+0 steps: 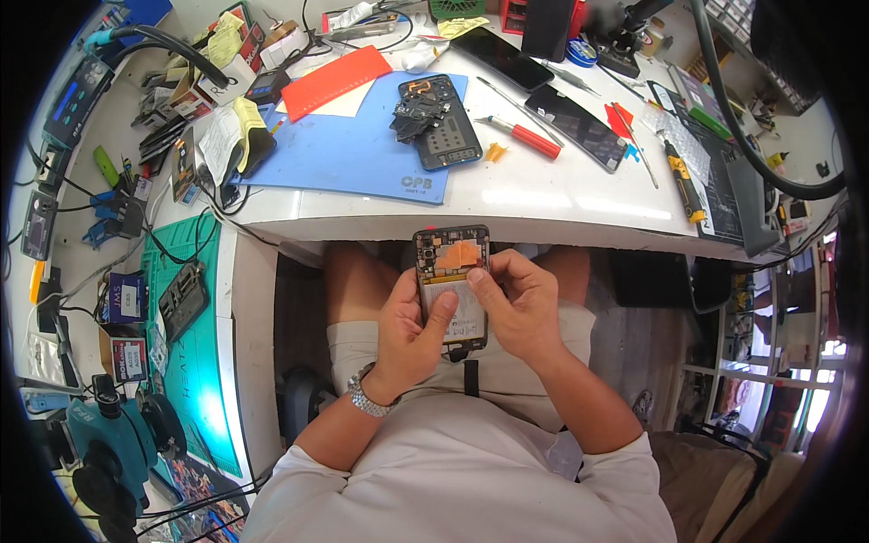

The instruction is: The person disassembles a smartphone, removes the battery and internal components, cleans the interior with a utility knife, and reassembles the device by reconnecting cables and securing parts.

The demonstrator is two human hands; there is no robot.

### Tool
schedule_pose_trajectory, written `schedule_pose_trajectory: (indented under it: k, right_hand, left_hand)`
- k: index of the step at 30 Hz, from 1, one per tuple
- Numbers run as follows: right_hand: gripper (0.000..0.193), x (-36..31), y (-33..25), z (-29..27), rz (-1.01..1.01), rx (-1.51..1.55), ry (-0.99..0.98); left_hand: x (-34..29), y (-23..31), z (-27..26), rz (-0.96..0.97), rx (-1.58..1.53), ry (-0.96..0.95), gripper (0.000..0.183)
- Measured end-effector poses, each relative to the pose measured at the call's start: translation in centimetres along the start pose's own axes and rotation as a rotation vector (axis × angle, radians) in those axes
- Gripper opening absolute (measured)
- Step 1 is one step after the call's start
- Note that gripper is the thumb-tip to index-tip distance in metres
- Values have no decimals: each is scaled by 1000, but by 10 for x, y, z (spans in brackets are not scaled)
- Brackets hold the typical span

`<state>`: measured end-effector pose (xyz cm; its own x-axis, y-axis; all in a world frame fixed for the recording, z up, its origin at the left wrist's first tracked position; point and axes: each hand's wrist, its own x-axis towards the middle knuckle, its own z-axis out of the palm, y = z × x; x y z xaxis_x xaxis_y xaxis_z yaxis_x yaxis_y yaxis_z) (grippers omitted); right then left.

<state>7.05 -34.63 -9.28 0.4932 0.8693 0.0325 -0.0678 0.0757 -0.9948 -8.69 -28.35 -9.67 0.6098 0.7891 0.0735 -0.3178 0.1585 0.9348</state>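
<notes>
An opened smartphone (pixel 455 312) is held upright above my lap, its battery and circuit board exposed. Orange film covers part of the board near the top. My left hand (pixel 413 328) grips the phone's left side, with the thumb lying over the battery. From the right, my right hand (pixel 518 299) holds the other edge, its thumb tip on the board's lower corner; the fingers behind the phone are hidden. Beyond, on the bench, a phone back housing (pixel 452 136) with loose black parts on it lies on a blue mat (pixel 344 163).
The white bench edge (pixel 561 233) runs just beyond the phone. On it lie a red-handled knife (pixel 534 141), black phone screens (pixel 579 127) and a yellow-black screwdriver (pixel 683 181). A teal microscope (pixel 113 443) stands at left beside a green mat (pixel 213 380).
</notes>
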Motion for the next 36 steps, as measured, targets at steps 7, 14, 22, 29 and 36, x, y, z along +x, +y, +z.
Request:
schedule_pose_trajectory:
  k: [7,14,22,29,36]
  right_hand:
    - [9,2,-8,-5,82,103,-43]
    - [13,0,-2,-3,-110,-99,0]
    - [12,3,-1,-10,-4,14,-85]
    - [11,10,2,-11,134,262,-215]
    - [14,8,12,-21,106,60,-114]
  left_hand:
    - [-2,2,-1,-48,-29,-29,42]
    - [-2,1,-2,-62,-71,-34,43]
    - [-3,-1,-6,-70,-91,-33,42]
    - [-5,4,-12,-59,-69,-18,42]
    - [0,5,-5,-60,82,-31,45]
